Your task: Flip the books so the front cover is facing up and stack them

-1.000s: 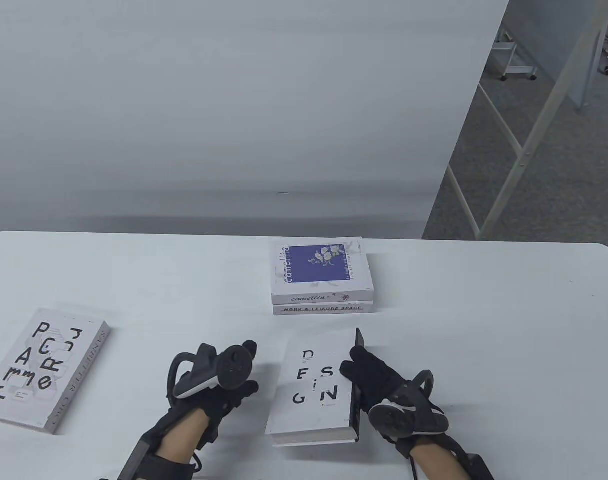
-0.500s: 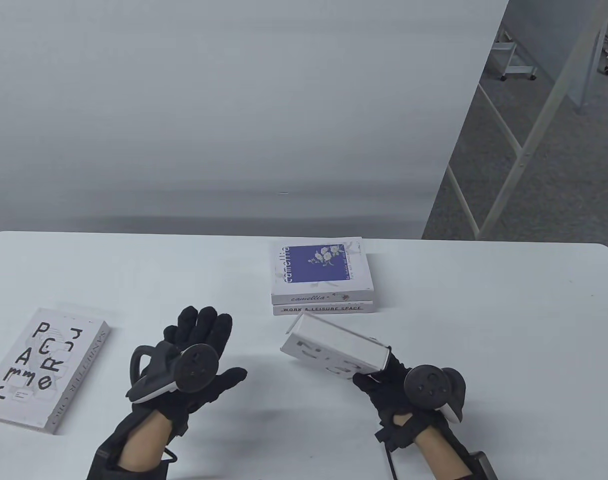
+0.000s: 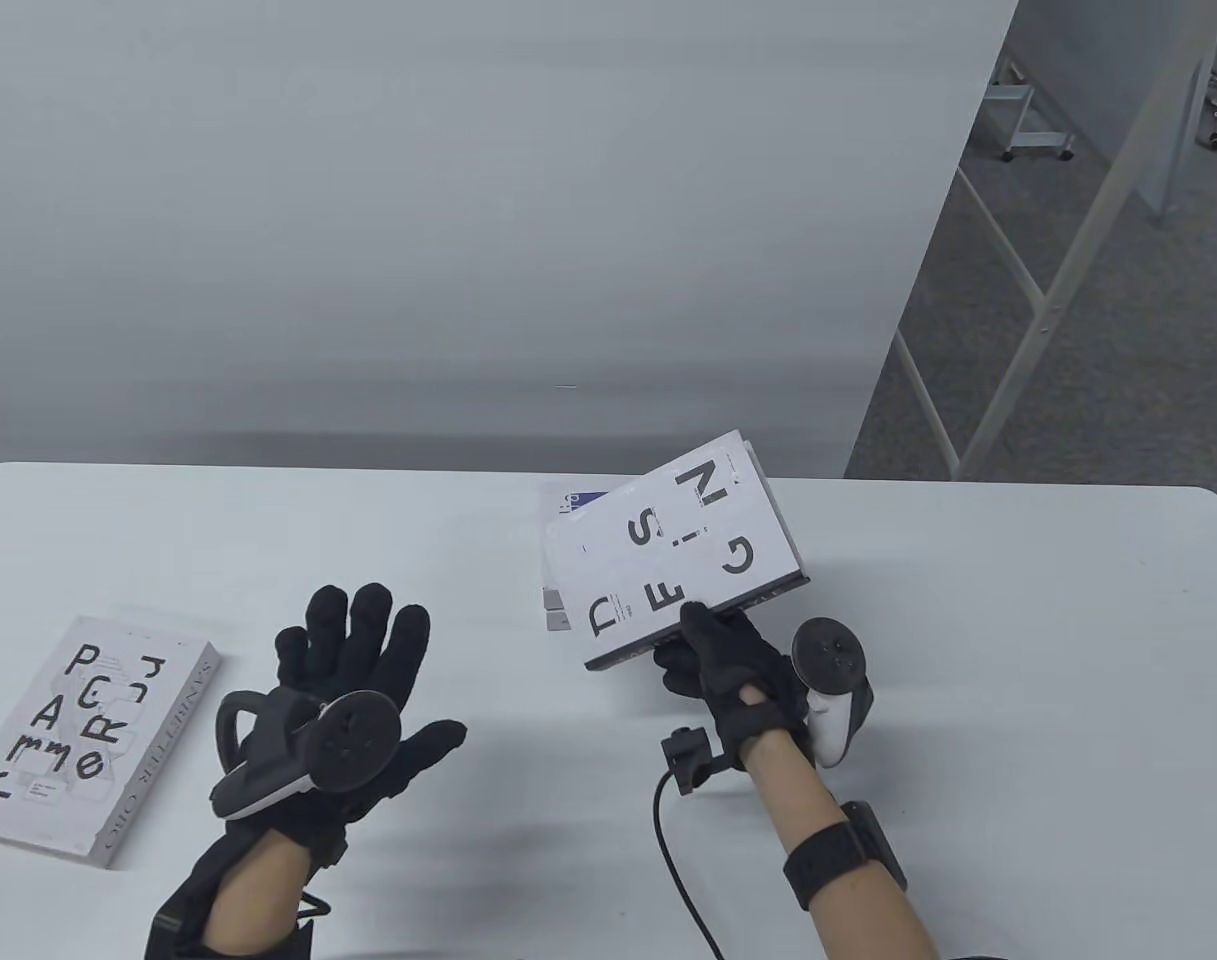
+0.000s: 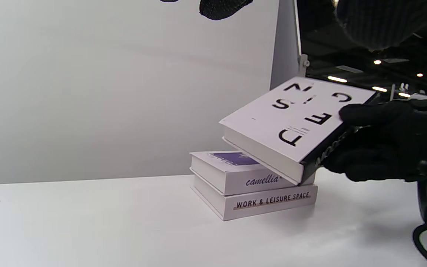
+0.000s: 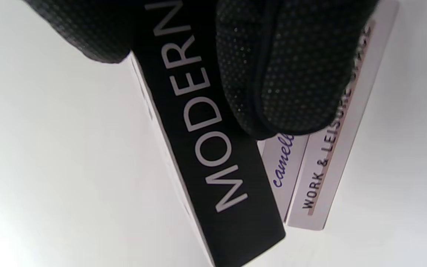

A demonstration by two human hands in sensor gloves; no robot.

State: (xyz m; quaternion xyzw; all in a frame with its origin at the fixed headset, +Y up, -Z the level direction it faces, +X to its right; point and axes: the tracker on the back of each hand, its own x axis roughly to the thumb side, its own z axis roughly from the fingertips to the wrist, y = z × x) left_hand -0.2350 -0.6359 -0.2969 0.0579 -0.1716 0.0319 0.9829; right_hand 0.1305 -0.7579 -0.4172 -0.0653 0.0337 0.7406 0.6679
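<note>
My right hand (image 3: pixel 713 655) grips the white DESIGN book (image 3: pixel 673 555) by its black spine, which reads MODERN in the right wrist view (image 5: pixel 206 148). The book hangs tilted, cover up, just above a stack of two books: camellia (image 4: pixel 232 170) on top of WORK & LEISURE SPACE (image 4: pixel 269 202). In the left wrist view the DESIGN book (image 4: pixel 291 122) has its lower corner close to the camellia book. My left hand (image 3: pixel 353 665) hovers open over the table, fingers spread, holding nothing. A third white book with black letters (image 3: pixel 78 735) lies flat at the far left.
The white table (image 3: pixel 968 640) ends in a rounded far edge against a grey wall panel. A black cable (image 3: pixel 668 840) runs from my right wrist across the table. Metal frame legs stand on the floor at the far right.
My right hand lifted the DESIGN book off the table, turned it over to cover up, and carried it away from me over the stack. My left hand opened and drifted left.
</note>
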